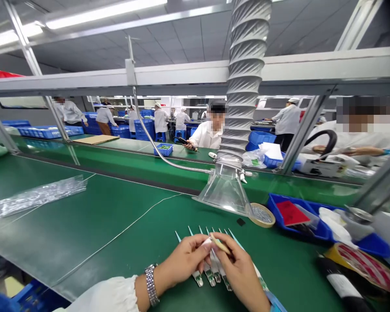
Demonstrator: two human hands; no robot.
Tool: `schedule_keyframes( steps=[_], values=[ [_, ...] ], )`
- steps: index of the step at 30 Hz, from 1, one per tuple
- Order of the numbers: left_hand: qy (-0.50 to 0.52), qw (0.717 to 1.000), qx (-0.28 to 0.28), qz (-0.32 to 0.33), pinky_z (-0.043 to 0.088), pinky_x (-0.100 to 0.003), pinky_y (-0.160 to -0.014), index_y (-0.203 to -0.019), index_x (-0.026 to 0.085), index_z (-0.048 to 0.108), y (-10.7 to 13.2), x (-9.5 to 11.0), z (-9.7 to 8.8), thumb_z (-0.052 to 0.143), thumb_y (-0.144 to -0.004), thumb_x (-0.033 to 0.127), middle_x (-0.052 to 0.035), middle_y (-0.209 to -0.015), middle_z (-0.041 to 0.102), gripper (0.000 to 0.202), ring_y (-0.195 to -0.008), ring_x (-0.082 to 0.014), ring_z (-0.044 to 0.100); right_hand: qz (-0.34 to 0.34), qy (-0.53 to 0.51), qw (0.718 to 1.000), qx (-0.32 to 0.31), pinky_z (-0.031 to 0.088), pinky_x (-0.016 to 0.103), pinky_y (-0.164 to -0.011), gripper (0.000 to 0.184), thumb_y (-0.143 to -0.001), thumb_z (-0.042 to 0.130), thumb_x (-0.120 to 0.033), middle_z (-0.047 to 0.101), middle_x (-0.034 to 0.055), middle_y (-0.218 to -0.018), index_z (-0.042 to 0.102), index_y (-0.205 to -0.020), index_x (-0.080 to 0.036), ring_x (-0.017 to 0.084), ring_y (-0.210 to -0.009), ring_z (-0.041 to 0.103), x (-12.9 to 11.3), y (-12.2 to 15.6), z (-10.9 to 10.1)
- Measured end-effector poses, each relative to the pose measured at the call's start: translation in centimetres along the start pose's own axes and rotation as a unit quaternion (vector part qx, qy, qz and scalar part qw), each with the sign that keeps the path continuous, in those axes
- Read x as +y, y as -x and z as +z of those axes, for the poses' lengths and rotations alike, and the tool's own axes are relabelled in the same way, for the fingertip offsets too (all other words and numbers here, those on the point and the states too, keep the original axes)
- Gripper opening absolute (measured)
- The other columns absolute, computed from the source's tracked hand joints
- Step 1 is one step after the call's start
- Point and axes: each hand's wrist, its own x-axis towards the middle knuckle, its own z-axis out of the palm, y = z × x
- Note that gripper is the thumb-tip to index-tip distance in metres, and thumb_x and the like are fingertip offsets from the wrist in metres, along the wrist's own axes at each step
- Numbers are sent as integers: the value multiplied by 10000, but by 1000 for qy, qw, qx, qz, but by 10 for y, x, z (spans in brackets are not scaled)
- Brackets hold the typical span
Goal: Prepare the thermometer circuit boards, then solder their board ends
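Note:
Both my hands meet low in the middle of the green mat [94, 225]. My left hand [185, 262], a metal watch on its wrist, is closed in a pinch over a row of several thin strips with pale blue tips [195, 232] lying side by side. My right hand [238, 268] is closed too, pinching a small tan stick [221, 245] just above the same strips. The near ends of the strips [211, 277] show between my hands.
A clear funnel hood [225, 190] on a ribbed grey hose hangs behind the strips. A tape roll [261, 215] and a blue tray [312, 216] lie right. A clear plastic bag [35, 197] lies left. Workers in white stand beyond the green conveyor.

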Motion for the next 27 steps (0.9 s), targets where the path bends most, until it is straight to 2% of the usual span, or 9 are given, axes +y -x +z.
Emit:
schedule_keyframes(
  steps=[5, 10, 13, 16, 20, 23, 27],
  values=[
    [53, 999, -1, 3, 252, -165, -414, -911, 86, 577, 1, 2, 5, 573, -731, 616, 15, -634, 501, 559, -446, -34, 412, 81, -76, 994, -10, 520, 263, -710, 450, -672, 651, -540, 674, 82, -879, 689, -917, -166, 224, -827, 635, -2, -5, -3],
    [70, 997, 28, -1, 232, -176, -408, -940, 88, 583, -3, -4, 8, 628, -654, 647, 37, -607, 472, 630, -420, -31, 372, 77, -96, 992, 2, 526, 258, -705, 421, -613, 709, -522, 660, 71, -846, 719, -846, -171, 224, -807, 637, 3, -10, -3],
    [63, 996, 56, 9, 262, -181, -458, -906, 92, 626, -5, -7, 11, 631, -651, 654, 37, -583, 440, 617, -472, -44, 340, 79, -101, 992, 12, 531, 273, -717, 402, -581, 733, -514, 659, 68, -815, 725, -804, -180, 234, -801, 636, 9, -12, -2],
    [89, 994, 49, 33, 297, -190, -523, -868, 97, 665, -7, -10, 13, 633, -647, 663, 20, -608, 430, 609, -524, -55, 336, 82, -114, 990, 19, 536, 288, -722, 405, -555, 744, -525, 662, 69, -800, 719, -781, -190, 238, -779, 636, 16, -12, -1],
    [110, 992, 35, 49, 333, -207, -571, -883, 98, 689, -7, -11, 15, 628, -645, 675, -10, -639, 460, 627, -549, -71, 372, 95, -126, 987, 16, 533, 305, -752, 420, -591, 716, -546, 668, 77, -840, 698, -820, -194, 241, -794, 636, 21, -9, 1],
    [108, 992, 41, 52, 361, -223, -624, -908, 103, 692, -6, -11, 16, 624, -656, 668, -43, -699, 518, 622, -611, -99, 431, 98, -127, 987, 18, 528, 309, -755, 439, -604, 708, -550, 666, 77, -859, 677, -852, -188, 236, -801, 634, 20, -7, 3],
    [101, 993, 48, 48, 361, -222, -620, -905, 104, 683, -6, -11, 18, 610, -674, 663, -37, -696, 514, 609, -620, -104, 431, 94, -114, 987, 56, 528, 314, -720, 490, -590, 678, -613, 656, 73, -809, 653, -809, -176, 233, -782, 627, 13, -6, 8]
  ],
)
